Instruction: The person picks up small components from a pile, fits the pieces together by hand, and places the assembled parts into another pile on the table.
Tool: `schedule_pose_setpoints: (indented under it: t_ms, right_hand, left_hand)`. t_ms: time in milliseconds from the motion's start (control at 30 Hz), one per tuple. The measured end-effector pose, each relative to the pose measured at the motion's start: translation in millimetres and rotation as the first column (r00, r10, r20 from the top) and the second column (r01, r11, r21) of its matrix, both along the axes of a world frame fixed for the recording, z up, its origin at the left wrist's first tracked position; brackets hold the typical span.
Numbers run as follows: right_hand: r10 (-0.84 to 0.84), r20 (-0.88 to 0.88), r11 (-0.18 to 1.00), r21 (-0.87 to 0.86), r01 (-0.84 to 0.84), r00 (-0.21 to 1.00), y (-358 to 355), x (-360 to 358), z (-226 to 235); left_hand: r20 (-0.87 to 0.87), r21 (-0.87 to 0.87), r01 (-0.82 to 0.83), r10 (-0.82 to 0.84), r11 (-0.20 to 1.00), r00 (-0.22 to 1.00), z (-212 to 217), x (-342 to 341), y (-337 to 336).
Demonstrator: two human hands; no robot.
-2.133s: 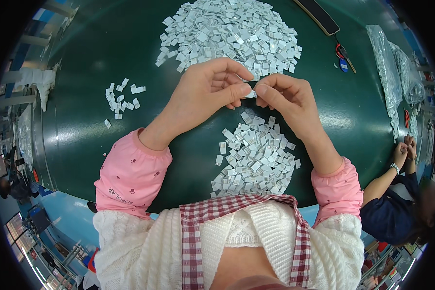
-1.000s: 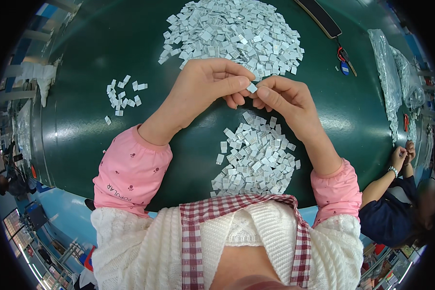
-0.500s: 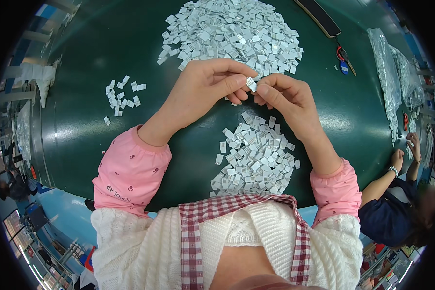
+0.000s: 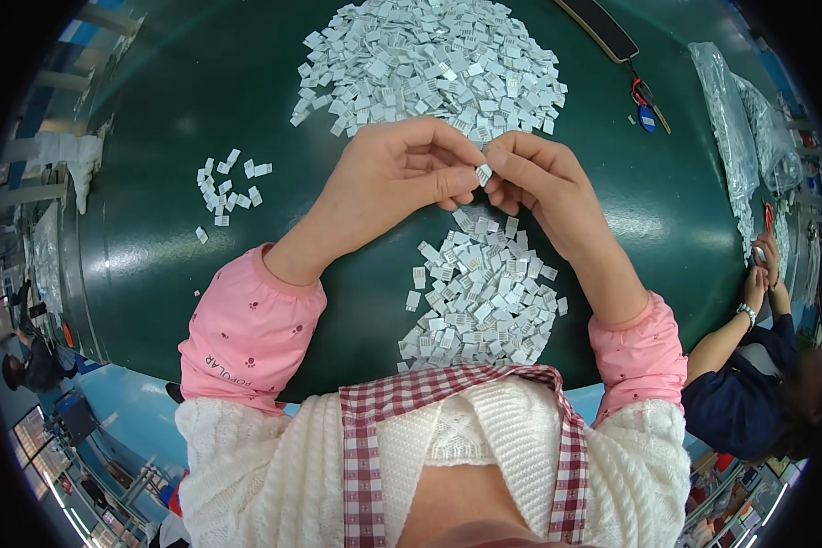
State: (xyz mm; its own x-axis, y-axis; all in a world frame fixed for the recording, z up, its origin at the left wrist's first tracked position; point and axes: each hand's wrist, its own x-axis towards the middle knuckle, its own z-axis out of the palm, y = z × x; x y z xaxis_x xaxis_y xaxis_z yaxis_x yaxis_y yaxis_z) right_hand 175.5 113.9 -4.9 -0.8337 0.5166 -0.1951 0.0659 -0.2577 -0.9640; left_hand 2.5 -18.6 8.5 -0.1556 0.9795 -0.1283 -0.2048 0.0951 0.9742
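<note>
Between my fingertips is one small white chip (image 4: 484, 173) with stripe-like contacts at one end. My left hand (image 4: 397, 178) pinches it between thumb and forefinger, the other fingers curled. From the other side my right hand (image 4: 543, 178) closes thumb and fingers on the same chip. Beyond my hands lies a large heap of similar white chips (image 4: 438, 64). A smaller pile of chips (image 4: 484, 301) sits between my forearms, close to my apron. At the left, several loose chips (image 4: 226, 194) are scattered.
The green tabletop (image 4: 155, 301) carries everything. At the far right lie a dark phone-like case (image 4: 603, 32), keys with a blue tag (image 4: 647, 119) and clear plastic bags (image 4: 731, 128). Another person's hands (image 4: 760, 274) work at the right table edge.
My hands have moved slightly nearer and right, and the pinched chip has turned between my fingers. At the right, the other person's hands have come together.
</note>
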Motion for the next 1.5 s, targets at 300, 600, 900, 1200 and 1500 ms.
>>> schedule_pose_setpoints:
  t_ms: [300,600,900,1200,1500]
  right_hand:
    - [0.11,0.069,0.954,-0.289,-0.085,0.992,4.9,2.8,3.6]
    - [0.137,0.063,0.907,-0.409,-0.1,0.989,6.2,3.7,4.7]
    - [0.193,0.1,0.945,-0.287,-0.158,0.976,11.9,5.6,9.7]
    - [0.575,0.238,0.753,0.222,-0.62,0.783,16.8,15.5,11.7]
    - [0.475,0.298,0.775,0.304,-0.554,0.828,12.1,10.7,14.2]
  left_hand:
    - [-0.062,0.004,0.04,-0.04,0.999,0.997,-0.7,2.1,-0.3]
    - [-0.085,0.013,0.002,-0.001,1.0,0.996,-1.9,7.9,-0.7]
    - [-0.113,0.056,-0.084,0.089,0.995,0.99,0.2,-0.3,0.9]
    - [-0.67,0.118,0.032,0.056,0.993,0.741,-4.5,-27.5,0.5]
    - [-0.9,0.129,0.26,0.003,0.957,0.436,-20.7,-26.7,-2.3]
